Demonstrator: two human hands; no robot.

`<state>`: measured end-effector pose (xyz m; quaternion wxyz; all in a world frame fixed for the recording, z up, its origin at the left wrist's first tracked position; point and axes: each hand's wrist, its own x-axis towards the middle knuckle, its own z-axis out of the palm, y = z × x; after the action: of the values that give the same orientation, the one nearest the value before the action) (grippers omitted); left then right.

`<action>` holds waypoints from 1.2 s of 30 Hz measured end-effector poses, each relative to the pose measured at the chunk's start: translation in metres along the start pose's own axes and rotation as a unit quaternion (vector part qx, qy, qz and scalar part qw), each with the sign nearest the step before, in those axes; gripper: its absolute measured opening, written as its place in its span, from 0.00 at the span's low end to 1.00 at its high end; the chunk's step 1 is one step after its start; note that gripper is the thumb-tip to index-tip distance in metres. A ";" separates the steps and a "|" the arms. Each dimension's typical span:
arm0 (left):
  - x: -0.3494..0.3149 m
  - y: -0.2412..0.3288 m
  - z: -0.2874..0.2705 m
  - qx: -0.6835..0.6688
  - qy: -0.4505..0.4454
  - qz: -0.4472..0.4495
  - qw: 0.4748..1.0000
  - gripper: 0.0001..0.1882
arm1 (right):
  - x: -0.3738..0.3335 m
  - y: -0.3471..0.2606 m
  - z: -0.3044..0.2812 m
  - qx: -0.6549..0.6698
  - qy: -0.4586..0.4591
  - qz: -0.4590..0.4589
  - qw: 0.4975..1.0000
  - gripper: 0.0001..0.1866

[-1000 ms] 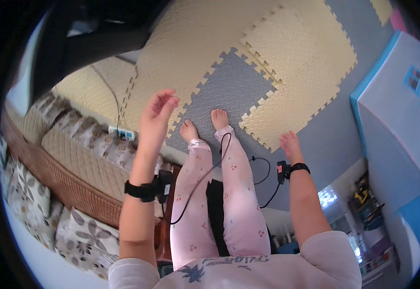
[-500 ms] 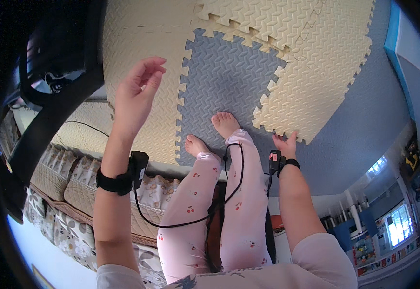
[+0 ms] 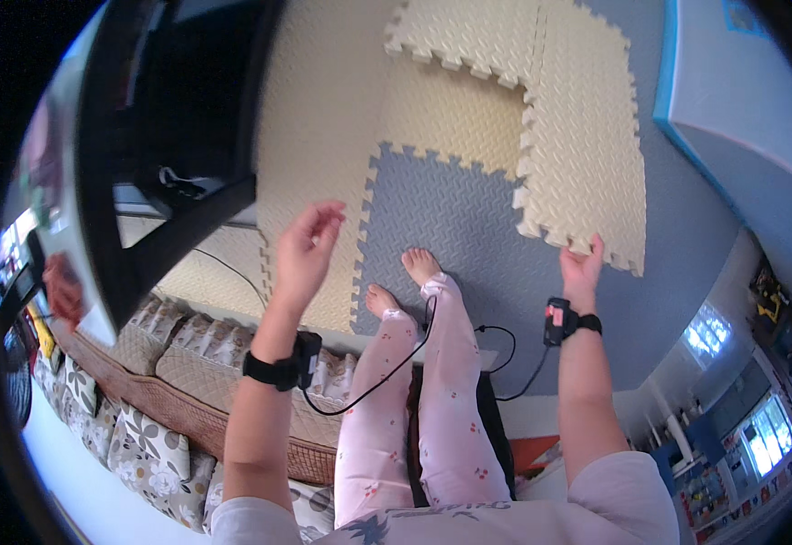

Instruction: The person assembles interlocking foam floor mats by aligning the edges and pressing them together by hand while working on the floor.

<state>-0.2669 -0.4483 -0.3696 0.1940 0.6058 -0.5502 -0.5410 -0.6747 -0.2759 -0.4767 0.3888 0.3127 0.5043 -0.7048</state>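
My right hand (image 3: 583,262) grips the near edge of a cream interlocking foam mat (image 3: 587,150), thumb on top and the other fingers partly hidden. The mat's joined tiles are raised and pulled aside from the floor tiles, with toothed edges showing. My left hand (image 3: 305,250) hovers in the air with loosely curled fingers, thumb apart, and holds nothing. Below it lie cream floor tiles (image 3: 309,163). A grey foam tile (image 3: 450,195) lies between the hands, partly under my bare feet (image 3: 421,264). Each wrist wears a black strap with a small cabled box.
At the left stands a black-framed piece of furniture (image 3: 200,91). A sofa (image 3: 223,381) with quilted covers and patterned cushions runs along the lower left. On the right is a white panel with a blue edge (image 3: 667,73). A black cable (image 3: 378,381) hangs across my legs.
My right hand has swung the cream mat up and to the right, baring more grey floor and a yellowish tile. My left hand has dropped lower in the view, still empty.
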 end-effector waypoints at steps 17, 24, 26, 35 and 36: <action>-0.213 0.085 -0.157 0.170 0.006 -0.111 0.979 0.18 | -0.332 -0.226 0.211 -0.413 -0.145 -0.058 0.897 0.13; -0.312 0.030 -0.196 0.051 0.110 -0.237 0.964 0.19 | -0.420 -0.224 0.286 -0.477 -0.379 -0.043 0.792 0.26; -0.343 0.016 -0.205 -0.010 0.222 -0.230 0.947 0.22 | -0.428 -0.232 0.308 -0.490 -0.433 -0.019 0.756 0.28; -0.450 0.005 -0.216 -0.196 0.403 -0.240 0.861 0.29 | -0.461 -0.113 0.397 -0.532 -0.517 -0.430 0.515 0.34; -0.463 0.005 -0.215 -0.203 0.444 -0.242 0.838 0.30 | -0.490 -0.083 0.403 -0.517 -0.564 -0.469 0.441 0.34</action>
<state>0.0058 -0.1217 -0.0881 0.3989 0.8421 -0.1186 -0.3431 -0.5203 -0.5305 0.0893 0.2873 -0.6970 0.5144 -0.4088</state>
